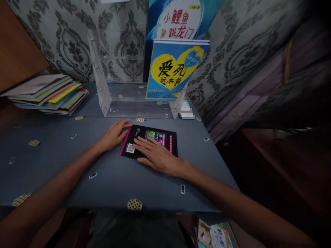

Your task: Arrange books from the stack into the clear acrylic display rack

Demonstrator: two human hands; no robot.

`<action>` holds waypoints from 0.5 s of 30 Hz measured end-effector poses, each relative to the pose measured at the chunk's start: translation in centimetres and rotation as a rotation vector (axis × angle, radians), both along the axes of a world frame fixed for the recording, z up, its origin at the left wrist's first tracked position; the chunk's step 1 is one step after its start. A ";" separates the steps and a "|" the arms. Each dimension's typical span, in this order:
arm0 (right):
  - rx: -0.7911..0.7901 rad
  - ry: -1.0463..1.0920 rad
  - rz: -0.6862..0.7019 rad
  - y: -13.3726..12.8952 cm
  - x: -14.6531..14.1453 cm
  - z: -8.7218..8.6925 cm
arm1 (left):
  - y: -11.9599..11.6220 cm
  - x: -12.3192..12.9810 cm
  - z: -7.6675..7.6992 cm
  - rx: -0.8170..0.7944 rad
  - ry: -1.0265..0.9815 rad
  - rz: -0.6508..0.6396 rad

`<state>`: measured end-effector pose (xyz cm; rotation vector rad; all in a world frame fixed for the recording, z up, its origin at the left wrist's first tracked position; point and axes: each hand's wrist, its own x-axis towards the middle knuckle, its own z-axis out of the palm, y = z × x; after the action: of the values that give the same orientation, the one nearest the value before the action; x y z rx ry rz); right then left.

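A black book (165,138) with a pink spine edge and a barcode lies flat on the table. My right hand (157,156) rests palm down across its cover, fingers stretched out and spread toward the left. At the book's left edge is my left hand (115,135), its fingers extended and touching the upper left corner by the pink strip. Behind the book stands a clear acrylic rack (139,109). A blue book with a yellow heart (168,74) stands upright on the rack's right part, in front of a larger blue book (178,20).
Several books are stacked in a pile (51,93) at the back left of the grey-blue tablecloth (103,193). A small pixelated item (186,109) is by the rack's right end. More books (214,236) show below the table's front edge. Patterned curtains (129,44) hang behind.
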<state>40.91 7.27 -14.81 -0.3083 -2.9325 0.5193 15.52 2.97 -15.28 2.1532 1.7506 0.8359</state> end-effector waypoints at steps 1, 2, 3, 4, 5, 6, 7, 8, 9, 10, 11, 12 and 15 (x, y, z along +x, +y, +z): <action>-0.006 0.010 -0.049 0.5 0.5 -0.1 | 0.0 0.1 -0.1 0.008 0.021 0.004; -0.015 0.020 -0.097 1.0 1.1 -0.2 | 0.0 0.1 -0.2 0.012 0.040 0.008; -0.027 0.034 -0.146 1.6 1.8 -0.3 | 0.0 0.2 -0.3 0.015 0.058 0.013; -0.041 0.051 -0.194 2.3 2.5 -0.5 | -0.1 0.2 -0.3 0.018 0.076 0.017; -0.059 0.073 -0.242 2.9 3.2 -0.7 | -0.1 0.2 -0.3 0.021 0.095 0.020; -0.079 0.103 -0.285 3.6 3.9 -0.9 | -0.1 0.3 -0.2 0.022 0.115 0.019; -0.106 0.137 -0.319 4.2 4.7 -1.0 | -0.1 0.3 -0.1 0.022 0.138 0.019; -0.143 0.173 -0.343 4.8 5.3 -1.2 | -0.1 0.4 0.0 0.023 0.166 0.021; -0.193 0.211 -0.359 5.4 6.0 -1.2 | -0.1 0.5 0.2 0.024 0.197 0.026; -0.256 0.248 -0.371 5.9 6.5 -1.2 | 0.0 0.6 0.4 0.028 0.232 0.034; -0.329 0.284 -0.385 6.4 6.9 -1.2 | 0.1 0.8 0.6 0.036 0.267 0.043; -0.400 0.320 -0.402 6.7 7.3 -1.1 | 0.3 1.1 0.8 0.046 0.299 0.047; -0.553 0.407 -0.464 7.4 7.8 -0.7 | 1.4 2.7 1.1 0.064 0.371 -0.006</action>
<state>48.67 14.71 -15.50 -0.8070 -2.1810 1.1422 18.19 4.32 -14.16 2.4811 1.9024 0.5207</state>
